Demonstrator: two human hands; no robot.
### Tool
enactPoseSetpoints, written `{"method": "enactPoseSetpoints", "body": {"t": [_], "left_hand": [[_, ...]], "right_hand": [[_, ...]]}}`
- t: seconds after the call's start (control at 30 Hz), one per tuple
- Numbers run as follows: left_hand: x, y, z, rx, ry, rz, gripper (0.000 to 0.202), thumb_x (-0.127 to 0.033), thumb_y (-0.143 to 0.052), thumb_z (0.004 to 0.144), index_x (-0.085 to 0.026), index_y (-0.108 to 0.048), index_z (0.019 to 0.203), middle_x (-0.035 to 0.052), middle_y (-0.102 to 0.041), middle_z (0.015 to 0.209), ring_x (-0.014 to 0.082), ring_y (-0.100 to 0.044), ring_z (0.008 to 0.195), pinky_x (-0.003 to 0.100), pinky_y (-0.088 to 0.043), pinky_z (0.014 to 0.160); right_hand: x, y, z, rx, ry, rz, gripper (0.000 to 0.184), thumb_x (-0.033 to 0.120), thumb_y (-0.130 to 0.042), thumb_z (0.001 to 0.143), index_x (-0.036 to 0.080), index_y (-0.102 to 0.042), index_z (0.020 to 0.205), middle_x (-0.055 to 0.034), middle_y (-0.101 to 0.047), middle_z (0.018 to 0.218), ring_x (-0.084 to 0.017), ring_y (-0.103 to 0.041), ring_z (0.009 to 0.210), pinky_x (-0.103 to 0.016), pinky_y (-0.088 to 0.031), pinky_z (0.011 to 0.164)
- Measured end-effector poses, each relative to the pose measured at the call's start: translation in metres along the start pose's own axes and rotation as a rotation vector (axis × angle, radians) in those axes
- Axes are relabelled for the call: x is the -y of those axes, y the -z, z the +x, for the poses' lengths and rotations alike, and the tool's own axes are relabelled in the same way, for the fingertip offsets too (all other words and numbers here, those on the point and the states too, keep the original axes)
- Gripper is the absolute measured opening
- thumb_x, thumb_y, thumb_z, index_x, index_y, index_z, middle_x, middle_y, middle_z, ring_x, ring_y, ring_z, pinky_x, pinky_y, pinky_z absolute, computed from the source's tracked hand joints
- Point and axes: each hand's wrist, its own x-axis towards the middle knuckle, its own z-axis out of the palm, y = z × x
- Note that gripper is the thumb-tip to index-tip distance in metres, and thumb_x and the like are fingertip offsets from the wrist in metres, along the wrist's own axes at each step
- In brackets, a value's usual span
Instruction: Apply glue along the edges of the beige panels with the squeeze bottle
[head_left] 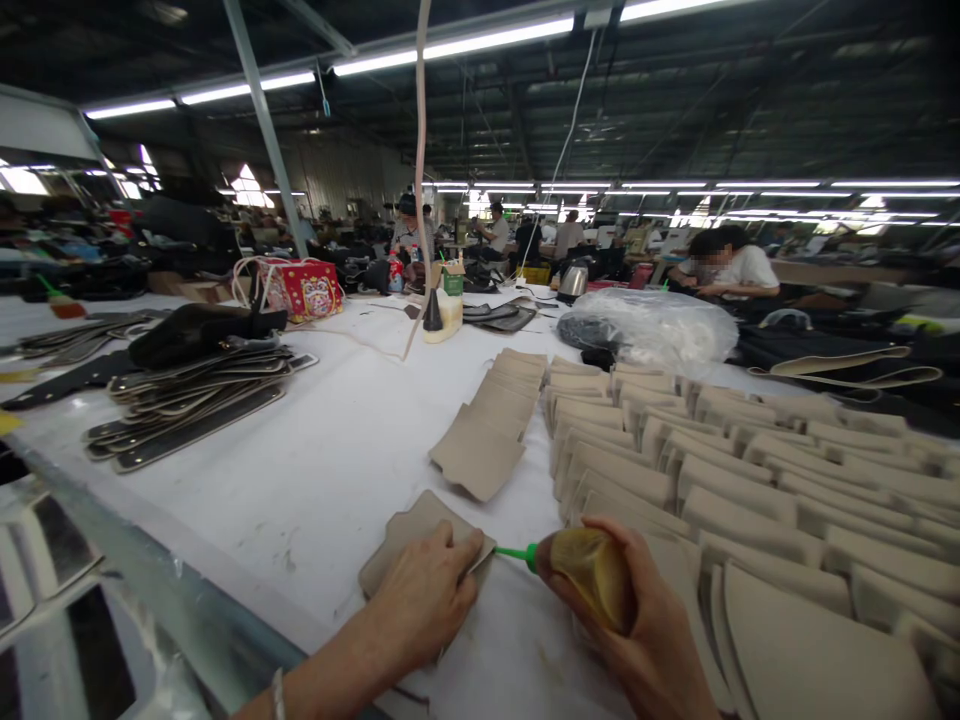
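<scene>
Under my left hand (431, 590) lies a beige leather-like panel (409, 525) with a notched outline. The fingers are bent and pressed together at its right side, holding it on the table; the thumb is partly hidden. My right hand (645, 620) is wrapped round a squeeze bottle (589, 570) of amber liquid, tilted so its green nozzle (517, 553) points left. That tip meets the panel's right edge, close to my left fingertips. Just beyond, a row of overlapping beige panels (480, 440) runs away from me.
Many folded beige pieces (750, 520) stand in rows on the right. Dark trimmed straps (195, 400) are stacked at left on the white table (337, 430). Farther back are a glue container (446, 318), a red patterned bag (304, 288), a clear plastic bag (660, 325) and a co-worker (739, 270).
</scene>
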Motion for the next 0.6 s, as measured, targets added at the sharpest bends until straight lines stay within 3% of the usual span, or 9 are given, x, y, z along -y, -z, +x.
{"method": "enactPoseSetpoints", "body": {"t": [0.23, 0.6], "left_hand": [[0.0016, -0.0026, 0.0012, 0.002, 0.005, -0.009, 0.048, -0.025, -0.036, 0.085, -0.033, -0.046, 0.132, 0.0059, -0.056, 0.102, 0.0225, -0.062, 0.086, 0.034, -0.047, 0.077], [0.0015, -0.0012, -0.0005, 0.014, 0.007, -0.022, 0.046, -0.026, -0.034, 0.087, -0.034, -0.045, 0.132, 0.0056, -0.055, 0.099, 0.0223, -0.062, 0.086, 0.035, -0.046, 0.078]], "right_hand": [[0.0010, 0.0018, 0.0007, 0.021, -0.143, 0.089, 0.046, 0.051, -0.066, 0.074, 0.025, -0.052, 0.109, -0.0004, -0.063, 0.094, -0.023, -0.059, 0.082, -0.031, -0.043, 0.075], [-0.0039, 0.0045, 0.0022, 0.075, -0.217, 0.173, 0.049, 0.052, -0.066, 0.073, 0.024, -0.050, 0.110, 0.0001, -0.063, 0.089, -0.022, -0.057, 0.080, -0.031, -0.043, 0.074]]}}
